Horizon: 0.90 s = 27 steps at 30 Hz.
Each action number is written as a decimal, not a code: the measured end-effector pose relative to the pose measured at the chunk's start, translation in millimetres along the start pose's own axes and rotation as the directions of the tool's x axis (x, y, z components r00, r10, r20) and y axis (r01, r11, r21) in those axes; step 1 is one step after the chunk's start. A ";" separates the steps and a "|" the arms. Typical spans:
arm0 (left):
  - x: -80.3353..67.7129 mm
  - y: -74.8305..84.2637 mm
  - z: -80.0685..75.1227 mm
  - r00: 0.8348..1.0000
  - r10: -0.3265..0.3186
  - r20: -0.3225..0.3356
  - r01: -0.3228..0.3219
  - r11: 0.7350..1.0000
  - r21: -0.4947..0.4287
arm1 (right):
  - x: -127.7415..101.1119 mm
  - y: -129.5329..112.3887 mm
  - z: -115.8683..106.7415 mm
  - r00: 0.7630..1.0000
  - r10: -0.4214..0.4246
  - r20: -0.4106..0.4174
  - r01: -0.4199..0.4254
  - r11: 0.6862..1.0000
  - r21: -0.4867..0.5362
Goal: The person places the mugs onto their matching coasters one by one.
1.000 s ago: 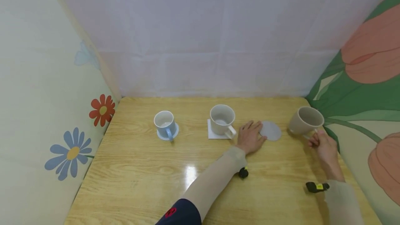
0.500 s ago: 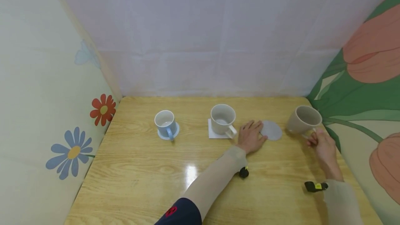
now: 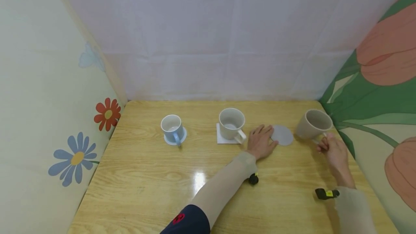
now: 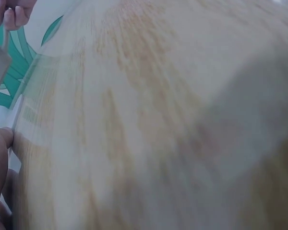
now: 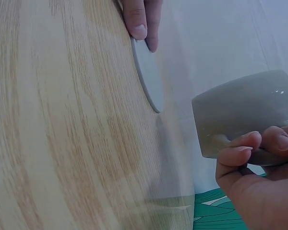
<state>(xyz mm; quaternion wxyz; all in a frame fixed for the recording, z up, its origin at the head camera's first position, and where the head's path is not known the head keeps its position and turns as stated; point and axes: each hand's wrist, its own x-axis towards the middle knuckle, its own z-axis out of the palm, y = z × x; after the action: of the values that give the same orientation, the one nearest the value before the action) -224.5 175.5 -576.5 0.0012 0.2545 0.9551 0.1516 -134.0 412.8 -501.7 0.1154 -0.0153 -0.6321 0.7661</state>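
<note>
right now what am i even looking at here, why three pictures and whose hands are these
These are one person's bare hands at a wooden table, filmed by three cameras at the same moment. The wide picture comes from a camera on the head, looking down. The other two come from cameras strapped to each wrist, so they are close and partly blurred.

On the table: a blue mug on a blue round coaster, a cream mug on a white square coaster, and a bare grey coaster.

The left hand lies flat, fingertips on the grey coaster's edge. The right hand grips the handle of a beige mug, tilted and apparently lifted.
</note>
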 end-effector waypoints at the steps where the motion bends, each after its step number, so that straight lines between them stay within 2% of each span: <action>1: 0.2 -0.3 0.1 1.000 0.004 -0.008 -0.004 1.000 0.004 | 0.2 -0.2 0.1 1.000 -0.002 0.002 0.002 1.000 0.000; 8: 0.0 -2.0 -0.2 0.999 0.020 -0.035 -0.020 1.000 0.008 | -0.7 -1.2 1.8 1.000 -0.003 0.001 0.003 1.000 -0.014; 21: -2.5 -0.3 -4.2 1.000 0.009 0.006 -0.009 1.000 -0.026 | -3.2 0.9 6.7 1.000 -0.015 0.014 0.014 0.999 0.029; 27: -3.8 0.0 -5.8 1.000 0.006 -0.004 -0.006 0.999 -0.034 | -3.9 0.7 8.5 1.000 -0.020 0.024 0.020 1.000 0.023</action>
<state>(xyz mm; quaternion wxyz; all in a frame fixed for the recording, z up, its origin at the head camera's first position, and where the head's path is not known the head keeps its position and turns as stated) -221.7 172.0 -571.2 0.0031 0.2571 0.9516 0.1683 -131.8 403.7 -501.1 0.1155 0.0017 -0.6246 0.7723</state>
